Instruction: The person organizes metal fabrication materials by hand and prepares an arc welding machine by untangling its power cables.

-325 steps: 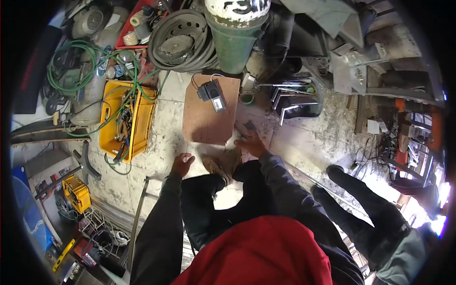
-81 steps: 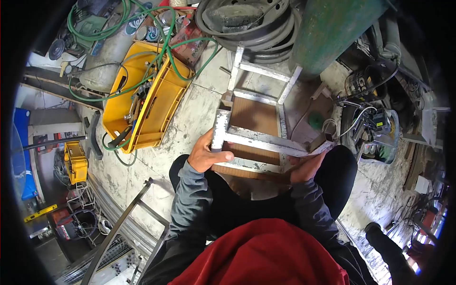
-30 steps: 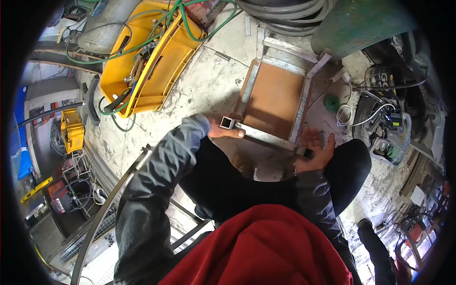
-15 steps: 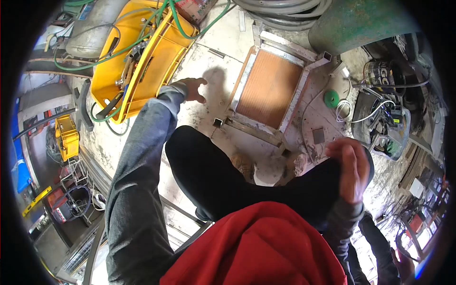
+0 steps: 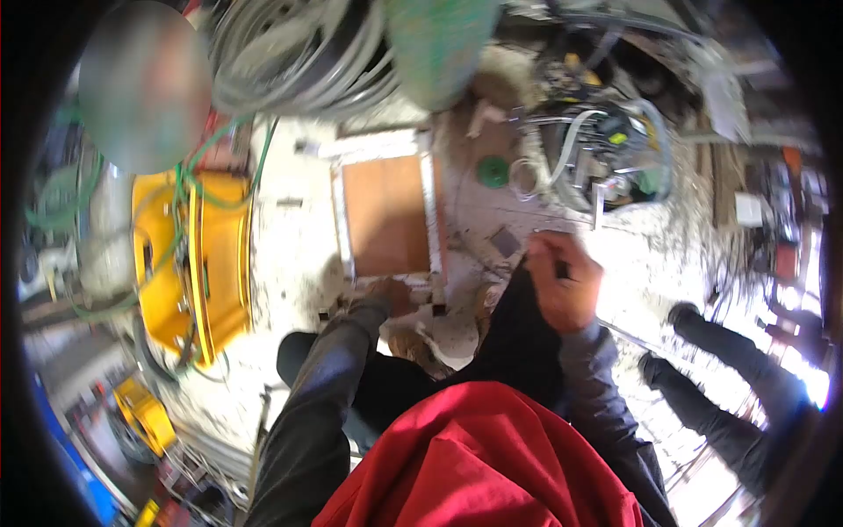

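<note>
Stool [image 5: 384, 204], legs up, lies lengthwise ahead; left grip [image 5: 393, 295] unclear, right grip [image 5: 565, 281] loosely open.

Two yellow crates [image 5: 226, 272] show, one large at left, one small at lower left. There is one framed brown panel [image 5: 384, 206] at centre, one green disc [image 5: 493, 171] and one dark square plate [image 5: 505, 241] right of it, one green cylinder [image 5: 439, 53] at top. Stacked wheel rims [image 5: 299, 61] at upper left are too blurred to count.
</note>
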The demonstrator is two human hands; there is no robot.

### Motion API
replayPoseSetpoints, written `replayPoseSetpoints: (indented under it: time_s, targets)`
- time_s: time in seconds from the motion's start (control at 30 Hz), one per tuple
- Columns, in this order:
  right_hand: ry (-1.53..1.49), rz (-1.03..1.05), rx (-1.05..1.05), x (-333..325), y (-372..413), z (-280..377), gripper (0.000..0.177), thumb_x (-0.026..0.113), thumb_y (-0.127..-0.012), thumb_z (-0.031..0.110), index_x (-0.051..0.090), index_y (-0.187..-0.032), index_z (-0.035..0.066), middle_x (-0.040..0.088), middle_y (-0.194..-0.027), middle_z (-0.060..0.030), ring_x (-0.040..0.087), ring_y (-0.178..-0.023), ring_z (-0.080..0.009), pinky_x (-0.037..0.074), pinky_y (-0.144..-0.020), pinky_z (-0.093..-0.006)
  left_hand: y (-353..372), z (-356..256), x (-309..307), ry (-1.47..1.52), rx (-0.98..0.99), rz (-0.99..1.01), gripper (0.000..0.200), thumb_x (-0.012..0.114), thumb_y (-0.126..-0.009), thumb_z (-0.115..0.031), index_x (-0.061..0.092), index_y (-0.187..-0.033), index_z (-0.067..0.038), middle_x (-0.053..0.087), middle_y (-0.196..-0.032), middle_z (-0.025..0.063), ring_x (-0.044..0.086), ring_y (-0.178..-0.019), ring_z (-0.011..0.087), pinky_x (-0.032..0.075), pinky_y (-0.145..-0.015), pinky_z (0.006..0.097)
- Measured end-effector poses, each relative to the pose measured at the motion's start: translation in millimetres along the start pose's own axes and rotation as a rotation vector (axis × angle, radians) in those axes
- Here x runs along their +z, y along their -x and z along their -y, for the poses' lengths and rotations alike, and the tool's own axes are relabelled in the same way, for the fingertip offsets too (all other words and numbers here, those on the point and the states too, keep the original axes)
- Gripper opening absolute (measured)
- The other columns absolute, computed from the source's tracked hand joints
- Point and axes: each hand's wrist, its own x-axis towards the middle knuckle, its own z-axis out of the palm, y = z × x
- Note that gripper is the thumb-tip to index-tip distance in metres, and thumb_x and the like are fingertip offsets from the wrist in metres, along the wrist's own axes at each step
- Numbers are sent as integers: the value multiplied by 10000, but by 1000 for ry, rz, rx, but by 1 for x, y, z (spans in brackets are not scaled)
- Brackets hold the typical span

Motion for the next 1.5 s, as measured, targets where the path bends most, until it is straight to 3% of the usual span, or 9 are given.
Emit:
replayPoseSetpoints:
  time_s: [0.3, 0.33, 0.53, 0.6, 0.67, 0.87, 1.17, 1.23, 1.5]
  targets:
    - [53, 43, 271, -81, 39, 7, 217, 583, -851, 291, 632, -955, 107, 663, -852, -151, 648, -771, -341, 521, -697, -406, 63, 15, -110, -282, 356, -59, 441, 566, -739, -466, 700, -853, -61, 669, -851, 184, 643, -899, 318, 505, -815, 411]
    - [28, 17, 285, -84, 51, 7, 217, 583, -851, 291, 632, -955, 107, 663, -852, -151, 648, -771, -341, 521, -697, -406, 107, -28, -168, 7, -69, -22, 229, 526, -810, -307, 676, -872, -146, 652, -795, 171, 649, -773, 326, 494, -666, 432]
    - [-282, -115, 826, -185, 159, 4, 327, 541, -859, 335, 628, -1016, 61, 668, -911, -157, 649, -840, -309, 501, -746, -370, 183, -25, -229, -330, 623, 294, 193, 529, -848, -258, 666, -906, -135, 650, -709, 115, 636, -637, 271, 499, -614, 405]
    - [-68, -105, 924, -226, 214, 11, 348, 544, -843, 369, 645, -1013, 83, 670, -944, -160, 644, -870, -326, 501, -783, -386, 207, -19, -232, -85, 131, 502, 237, 534, -830, -310, 681, -882, -131, 682, -830, 89, 651, -716, 251, 511, -658, 389]
    - [12, -146, 1033, -262, 283, 15, 349, 557, -828, 387, 656, -1007, 105, 674, -957, -158, 643, -894, -329, 503, -801, -390, 248, -37, -253, -49, 641, 352, 289, 515, -843, -351, 689, -908, -130, 652, -686, 62, 635, -576, 199, 499, -583, 334]
    - [-101, -688, 1236, -329, 453, 52, 323, 594, -831, 341, 654, -1001, 73, 689, -771, -118, 668, -705, -212, 529, -670, -343, 295, -130, -280, 88, 301, 260, 244, 540, -832, -316, 660, -853, -104, 603, -624, 69, 598, -533, 209, 476, -541, 347]
    - [-516, -902, 1404, -253, 566, 149, 308, 570, -831, 315, 644, -958, 44, 687, -815, -107, 630, -581, -161, 516, -515, -327, 279, -176, -279, 124, 829, -185, 206, 577, -816, -263, 618, -772, -66, 529, -532, 79, 541, -469, 225, 441, -479, 367]
    - [-740, -878, 1424, -209, 587, 157, 327, 573, -859, 315, 603, -1032, 38, 665, -850, -115, 630, -643, -217, 520, -513, -369, 348, -262, -322, 792, -82, 214, 224, 607, -782, -222, 516, -643, -72, 455, -498, 64, 492, -443, 216, 429, -463, 369]
    - [-984, -966, 1475, -99, 621, 189, 281, 543, -855, 221, 604, -1066, 46, 653, -810, -110, 609, -594, -218, 509, -498, -364, 333, -398, -314, 367, -17, 372, 285, 608, -769, -253, 444, -588, -106, 431, -495, 51, 447, -417, 204, 385, -434, 375]
